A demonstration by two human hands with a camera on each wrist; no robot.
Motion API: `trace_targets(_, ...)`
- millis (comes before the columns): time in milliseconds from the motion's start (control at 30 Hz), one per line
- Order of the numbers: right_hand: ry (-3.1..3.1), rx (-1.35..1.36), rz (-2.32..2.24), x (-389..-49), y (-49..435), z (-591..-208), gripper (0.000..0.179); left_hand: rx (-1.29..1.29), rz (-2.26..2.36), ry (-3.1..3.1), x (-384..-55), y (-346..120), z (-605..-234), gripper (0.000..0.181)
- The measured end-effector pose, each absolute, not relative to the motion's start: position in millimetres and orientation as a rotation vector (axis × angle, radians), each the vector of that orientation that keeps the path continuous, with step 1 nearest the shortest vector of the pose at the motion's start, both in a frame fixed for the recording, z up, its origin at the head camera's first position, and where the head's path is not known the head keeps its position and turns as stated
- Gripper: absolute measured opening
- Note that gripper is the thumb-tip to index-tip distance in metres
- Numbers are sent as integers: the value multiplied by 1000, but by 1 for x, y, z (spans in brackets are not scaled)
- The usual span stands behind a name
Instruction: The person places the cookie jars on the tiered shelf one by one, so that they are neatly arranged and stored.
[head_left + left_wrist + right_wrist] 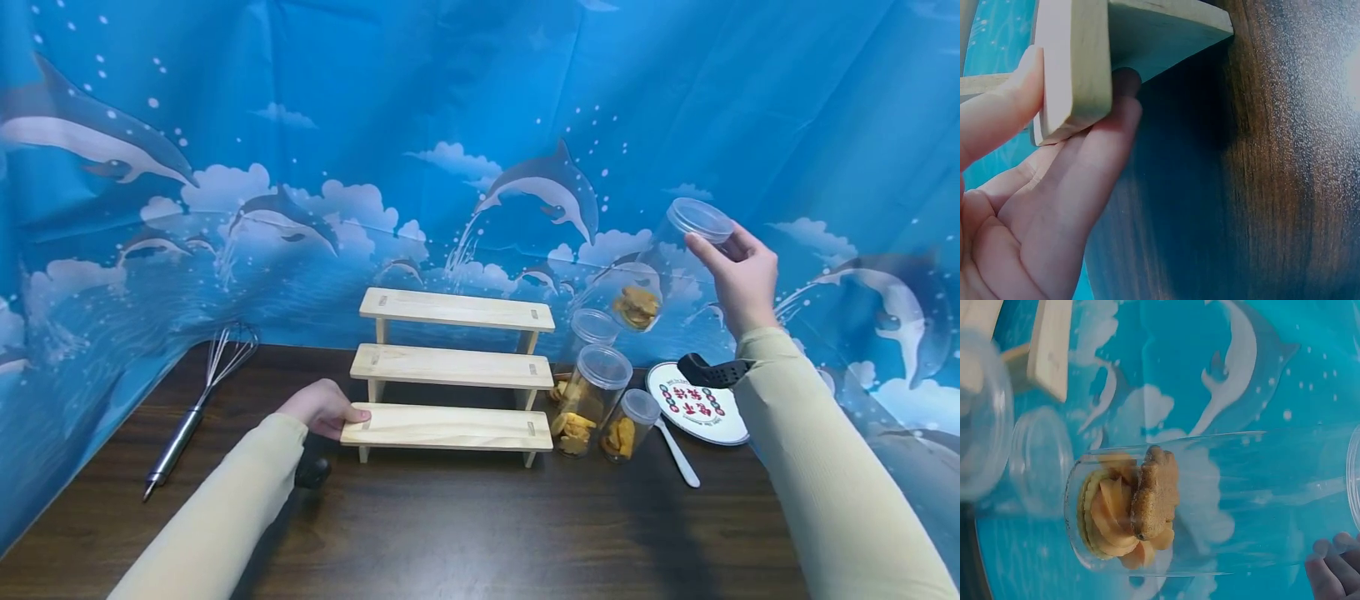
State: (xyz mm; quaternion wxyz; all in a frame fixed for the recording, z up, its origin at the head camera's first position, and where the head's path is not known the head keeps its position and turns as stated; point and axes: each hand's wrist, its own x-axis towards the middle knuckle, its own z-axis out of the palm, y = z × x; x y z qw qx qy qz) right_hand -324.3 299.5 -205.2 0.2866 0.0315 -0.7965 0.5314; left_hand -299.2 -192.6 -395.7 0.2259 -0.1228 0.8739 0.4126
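Note:
My right hand (746, 275) grips a tall clear jar (663, 258) near its lidded top and holds it tilted in the air, right of the shelf. Inside its bottom lie cookies (1125, 509), one brown and others pale with swirled tops. My left hand (324, 408) pinches the left end of the lowest board of a three-tier wooden shelf (450, 425); in the left wrist view the thumb lies on top of the board (1072, 75) and the fingers underneath. Below the raised jar stand more lidded jars, a large one (600, 392) and a small one (632, 421), both holding cookies.
Behind the large jar is another clear jar (595, 325). A white plate (731, 421) with red characters lies at the right, a white-handled utensil (678, 454) beside it. A metal whisk (202, 400) lies at the left on the dark wooden table (465, 533). A dolphin-print backdrop (375, 125) hangs behind.

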Motion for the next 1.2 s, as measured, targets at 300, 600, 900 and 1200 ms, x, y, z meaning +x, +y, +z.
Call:
trace_targets(300,-2121,241,1421,-330,249,-195,57,-310,1129,2419,-299,-197,-398,41)
trace_targets(600,-2179,323,1385,-341,197,-187,62,-326,1087,2465,-292,-192,-394,40)
trace_targets(900,-2123,455,1522,-355,149,-194,61,-349,1095,2474,-294,-187,-397,42)
trace_targets(1200,-2112,508,1627,-372,99,-210,60,-351,1029,2511,-292,-188,-393,39)
